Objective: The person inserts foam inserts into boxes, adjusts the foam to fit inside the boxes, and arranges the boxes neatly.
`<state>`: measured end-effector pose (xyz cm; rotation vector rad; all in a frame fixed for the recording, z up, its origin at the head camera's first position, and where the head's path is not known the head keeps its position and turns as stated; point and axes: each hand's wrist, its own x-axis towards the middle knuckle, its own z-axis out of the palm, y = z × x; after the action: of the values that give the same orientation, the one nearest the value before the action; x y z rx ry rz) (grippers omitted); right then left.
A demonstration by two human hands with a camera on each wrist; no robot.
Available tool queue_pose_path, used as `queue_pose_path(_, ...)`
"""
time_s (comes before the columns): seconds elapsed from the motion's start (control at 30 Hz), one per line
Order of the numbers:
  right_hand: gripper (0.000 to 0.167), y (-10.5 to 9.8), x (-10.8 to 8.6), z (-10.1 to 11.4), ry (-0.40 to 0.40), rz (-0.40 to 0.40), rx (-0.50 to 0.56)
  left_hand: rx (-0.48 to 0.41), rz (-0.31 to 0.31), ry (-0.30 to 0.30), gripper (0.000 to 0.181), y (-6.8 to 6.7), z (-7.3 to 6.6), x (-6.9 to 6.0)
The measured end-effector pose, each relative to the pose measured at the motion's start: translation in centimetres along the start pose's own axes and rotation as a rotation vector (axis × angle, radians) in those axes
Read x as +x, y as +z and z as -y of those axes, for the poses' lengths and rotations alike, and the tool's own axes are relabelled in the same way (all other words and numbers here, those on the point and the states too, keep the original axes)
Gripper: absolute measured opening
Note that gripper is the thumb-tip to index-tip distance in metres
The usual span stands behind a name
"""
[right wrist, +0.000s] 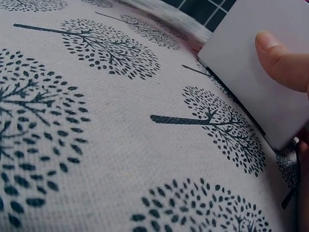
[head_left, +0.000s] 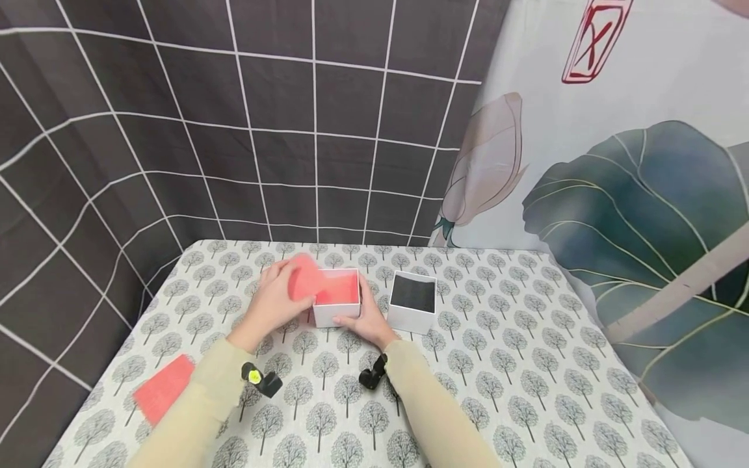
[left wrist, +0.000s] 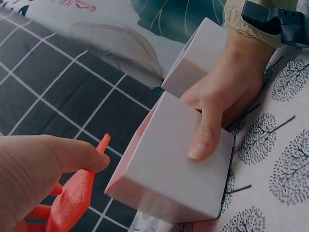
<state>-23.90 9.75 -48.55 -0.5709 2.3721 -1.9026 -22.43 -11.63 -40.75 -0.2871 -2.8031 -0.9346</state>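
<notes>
My left hand (head_left: pixel 274 298) pinches a thin red piece (head_left: pixel 304 275) with a rough, cloth-like surface, held at the left side of an open white box (head_left: pixel 336 316). In the left wrist view the red piece (left wrist: pixel 76 200) hangs between thumb and fingers, apart from the box. More red shows inside the box; whether it is lining or a separate piece I cannot tell. On the box's right side, my right hand (head_left: pixel 370 318) grips it, thumb on the front wall and fingers along the side. The right wrist view shows the thumb pressed on the white wall (right wrist: pixel 251 82).
A second open white box (head_left: pixel 409 320) with a dark inside stands just right of the right hand. A flat red square (head_left: pixel 165 389) lies at the front left, partly beside the left sleeve. The tree-patterned tablecloth (head_left: pixel 526 416) meets a dark gridded curtain (head_left: pixel 281 156) behind.
</notes>
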Motion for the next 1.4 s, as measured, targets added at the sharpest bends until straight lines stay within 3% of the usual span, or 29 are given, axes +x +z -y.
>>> queue_pose_path(0.2, 0.111, 0.1, 0.0, 0.0, 0.013, 0.001, 0.015, -0.027, 0.060, 0.125, 0.075, 0.7, -0.5, 1.2)
queue_pose_path(0.37, 0.109, 0.1, 0.0, 0.1, 0.026, 0.006, 0.005, -0.060, 0.127, 0.190, 0.074, 1.4, -0.4, 2.0)
queue_pose_path(0.8, 0.108, 0.3, -0.2, 0.7, 0.021, -0.014, -0.073, 0.009, 0.268, 0.297, 0.073, 2.4, -0.8, 3.4)
queue_pose_path(0.97, 0.107, 0.4, -0.1, 0.5, 0.012, -0.010, -0.070, 0.010, 0.323, 0.306, 0.072, 2.4, -0.8, 3.8)
queue_pose_path(1.4, 0.113, 0.8, 0.9, -3.2, 0.011, -0.037, -0.071, -0.035, 0.411, 0.346, 0.070, 2.2, -0.7, 4.3)
